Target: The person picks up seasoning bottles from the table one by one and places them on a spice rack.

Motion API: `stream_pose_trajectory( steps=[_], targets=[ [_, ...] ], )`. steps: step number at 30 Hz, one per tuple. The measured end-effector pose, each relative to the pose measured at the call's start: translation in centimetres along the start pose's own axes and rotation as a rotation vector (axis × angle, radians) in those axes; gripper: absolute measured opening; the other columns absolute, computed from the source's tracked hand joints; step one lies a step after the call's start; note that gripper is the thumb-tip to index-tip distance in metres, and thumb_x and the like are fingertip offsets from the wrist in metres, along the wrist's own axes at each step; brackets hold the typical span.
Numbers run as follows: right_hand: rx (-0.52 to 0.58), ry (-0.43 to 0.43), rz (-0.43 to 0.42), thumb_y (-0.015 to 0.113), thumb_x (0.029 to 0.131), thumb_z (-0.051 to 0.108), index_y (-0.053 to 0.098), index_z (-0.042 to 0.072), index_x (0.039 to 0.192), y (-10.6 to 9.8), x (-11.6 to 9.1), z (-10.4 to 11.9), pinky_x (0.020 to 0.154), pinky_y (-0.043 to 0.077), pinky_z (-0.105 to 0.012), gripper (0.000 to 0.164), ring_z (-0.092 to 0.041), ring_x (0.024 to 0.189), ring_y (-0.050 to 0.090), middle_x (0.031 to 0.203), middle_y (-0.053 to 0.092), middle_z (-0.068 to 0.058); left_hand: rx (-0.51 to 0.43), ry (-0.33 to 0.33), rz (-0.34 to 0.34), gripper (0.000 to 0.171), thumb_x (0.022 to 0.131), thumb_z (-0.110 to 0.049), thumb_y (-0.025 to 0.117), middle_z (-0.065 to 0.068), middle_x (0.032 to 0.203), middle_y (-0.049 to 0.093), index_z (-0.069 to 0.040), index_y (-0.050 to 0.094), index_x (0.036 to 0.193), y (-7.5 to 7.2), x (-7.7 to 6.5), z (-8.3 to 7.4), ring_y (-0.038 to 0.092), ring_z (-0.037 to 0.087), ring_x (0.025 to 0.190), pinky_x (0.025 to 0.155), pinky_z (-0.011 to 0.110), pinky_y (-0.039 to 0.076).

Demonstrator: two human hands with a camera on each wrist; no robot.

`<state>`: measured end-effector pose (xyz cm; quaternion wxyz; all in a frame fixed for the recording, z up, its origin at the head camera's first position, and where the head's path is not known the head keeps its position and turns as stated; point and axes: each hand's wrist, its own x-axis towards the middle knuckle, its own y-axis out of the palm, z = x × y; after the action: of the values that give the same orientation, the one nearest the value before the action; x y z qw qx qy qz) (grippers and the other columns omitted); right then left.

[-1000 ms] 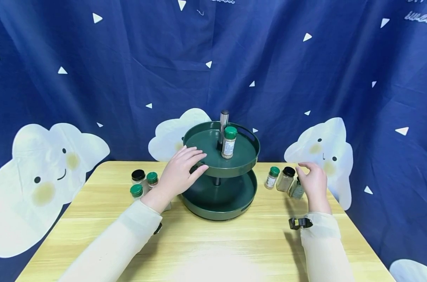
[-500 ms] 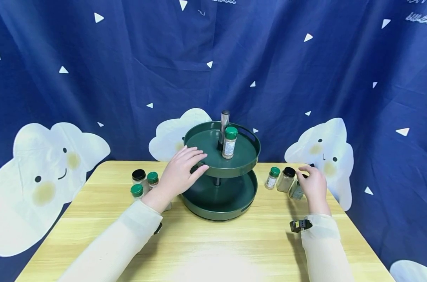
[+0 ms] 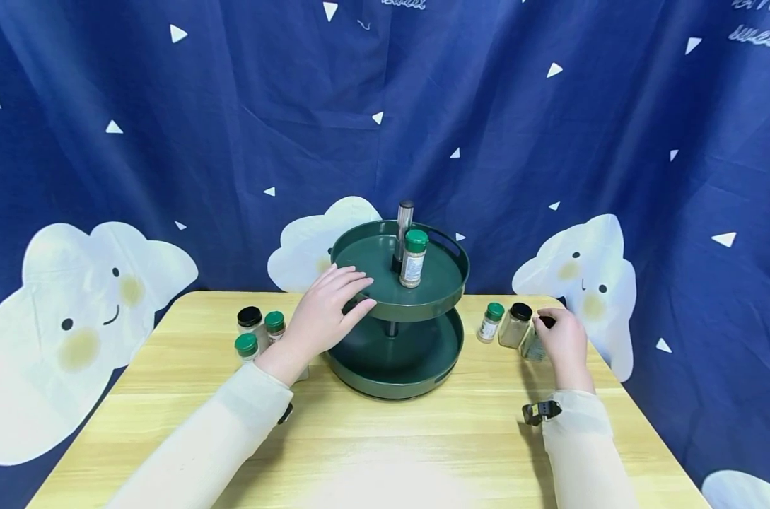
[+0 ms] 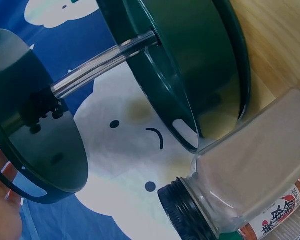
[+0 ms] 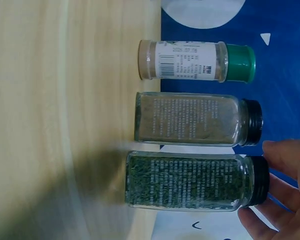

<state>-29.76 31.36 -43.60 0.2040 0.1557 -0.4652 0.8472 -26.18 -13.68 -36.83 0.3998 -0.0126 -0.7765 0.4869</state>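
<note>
My right hand point(image 3: 564, 343) pinches the black cap of a square glass spice jar point(image 5: 185, 181) filled with green flakes. It stands upright at the table's right, the thumb and fingers on opposite sides of its cap in the right wrist view. My left hand point(image 3: 321, 311) lies at the left rim of the upper tray point(image 3: 367, 261) of a dark green two-tier stand, fingers extended over the edge and thumb lower. In the left wrist view, some fingers show through the tray's handle slot. A green-capped spice bottle point(image 3: 413, 267) stands on that tray, beside the metal post point(image 3: 404, 223).
Left of the herb jar stand a black-capped jar of brown powder point(image 5: 187, 120) and a green-capped bottle point(image 5: 187, 61). Several more spice containers, including a black-capped jar point(image 4: 255, 165), cluster behind my left forearm. The lower tray point(image 3: 416, 357) sits on the wooden table point(image 3: 461, 438).
My right hand has come down slightly, and its fingers have closed in on the herb jar's black cap. My left hand has stayed at the tray rim.
</note>
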Motion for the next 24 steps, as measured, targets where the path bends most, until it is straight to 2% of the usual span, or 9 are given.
stream_pose_trajectory(
  steps=[6, 13, 24],
  targets=[
    [0.010, 0.004, 0.007, 0.068, 0.091, 0.007, 0.072, -0.006, 0.109, 0.32, -0.07, -0.31, 0.098, 0.043, -0.061, 0.023, -0.049, 0.110, 0.058, 0.116, 0.065, -0.029, 0.001, -0.003, 0.000, 0.047, 0.099, -0.045, 0.060, 0.005, 0.137, 0.062, -0.014, 0.065, 0.134, 0.00, -0.06, 0.00, 0.047, 0.024, 0.137, 0.122, 0.042, 0.022],
    [0.016, -0.032, 0.003, 0.069, 0.088, 0.003, 0.071, -0.008, 0.108, 0.44, -0.32, -0.55, 0.096, 0.044, -0.062, 0.023, -0.050, 0.108, 0.058, 0.115, 0.064, -0.031, -0.001, -0.002, -0.006, 0.046, 0.099, -0.044, 0.060, 0.005, 0.137, 0.062, -0.014, 0.065, 0.134, -0.07, -0.04, -0.03, 0.047, 0.024, 0.138, 0.123, 0.041, 0.022],
    [0.004, -0.043, -0.017, 0.071, 0.085, 0.001, 0.072, -0.006, 0.107, 0.57, -0.66, -0.87, 0.094, 0.045, -0.062, 0.023, -0.049, 0.108, 0.059, 0.113, 0.065, -0.029, 0.010, -0.005, -0.003, 0.047, 0.099, -0.045, 0.060, 0.004, 0.137, 0.062, -0.014, 0.065, 0.134, 0.03, -0.04, 0.01, 0.047, 0.024, 0.137, 0.122, 0.044, 0.024]
  ],
)
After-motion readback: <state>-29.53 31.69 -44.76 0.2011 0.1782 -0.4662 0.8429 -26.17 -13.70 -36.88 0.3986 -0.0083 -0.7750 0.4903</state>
